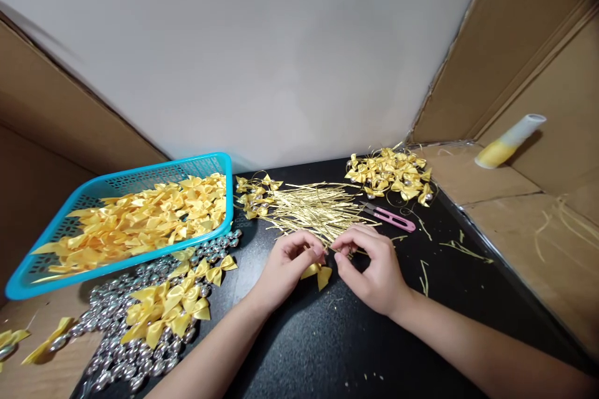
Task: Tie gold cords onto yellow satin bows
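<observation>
The bow [324,277] sits just below the fingertips of our left hand [296,260], nearer it than our right hand [374,268]. What shows of it slants down to the right; our left hand hides the rest, so we cannot read its full long axis. In each hand, thumb and forefinger are close together, but we cannot tell what either pinches. Beyond lie gold ties [318,207]. Leftward, the blue basket [229,193] holds heaped yellow bows [159,218].
</observation>
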`<state>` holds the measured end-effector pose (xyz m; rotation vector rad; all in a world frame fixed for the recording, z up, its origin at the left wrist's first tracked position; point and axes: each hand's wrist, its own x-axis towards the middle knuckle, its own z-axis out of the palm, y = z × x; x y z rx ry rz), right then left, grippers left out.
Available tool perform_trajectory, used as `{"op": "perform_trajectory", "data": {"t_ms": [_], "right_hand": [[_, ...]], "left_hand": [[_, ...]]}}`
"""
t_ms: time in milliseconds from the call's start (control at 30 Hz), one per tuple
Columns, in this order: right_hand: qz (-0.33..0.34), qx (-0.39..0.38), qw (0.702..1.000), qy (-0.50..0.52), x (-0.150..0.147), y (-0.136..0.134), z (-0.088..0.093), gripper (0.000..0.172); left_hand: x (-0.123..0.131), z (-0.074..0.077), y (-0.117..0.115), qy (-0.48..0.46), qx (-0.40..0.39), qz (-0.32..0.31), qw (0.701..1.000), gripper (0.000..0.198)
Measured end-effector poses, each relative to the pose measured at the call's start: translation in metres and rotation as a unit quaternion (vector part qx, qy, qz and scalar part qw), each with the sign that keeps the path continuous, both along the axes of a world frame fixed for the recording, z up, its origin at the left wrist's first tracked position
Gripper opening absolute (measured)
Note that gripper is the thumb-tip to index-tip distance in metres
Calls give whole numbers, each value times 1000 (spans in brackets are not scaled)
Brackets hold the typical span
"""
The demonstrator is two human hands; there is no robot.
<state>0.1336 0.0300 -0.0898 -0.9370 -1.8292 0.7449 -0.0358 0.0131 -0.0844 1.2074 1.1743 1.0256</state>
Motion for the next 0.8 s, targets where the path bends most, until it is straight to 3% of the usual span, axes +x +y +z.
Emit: {"op": "perform_trajectory", "data": {"t_ms": [267, 800], "right_hand": [[1, -33, 999, 7, -8, -2, -3, 11], [-30, 34, 999, -1, 2, 1, 2, 13]], "left_hand": [[3, 0, -1, -6, -12, 1, 1000, 12], [3, 1, -1, 14, -12, 21, 1000, 10]]}}
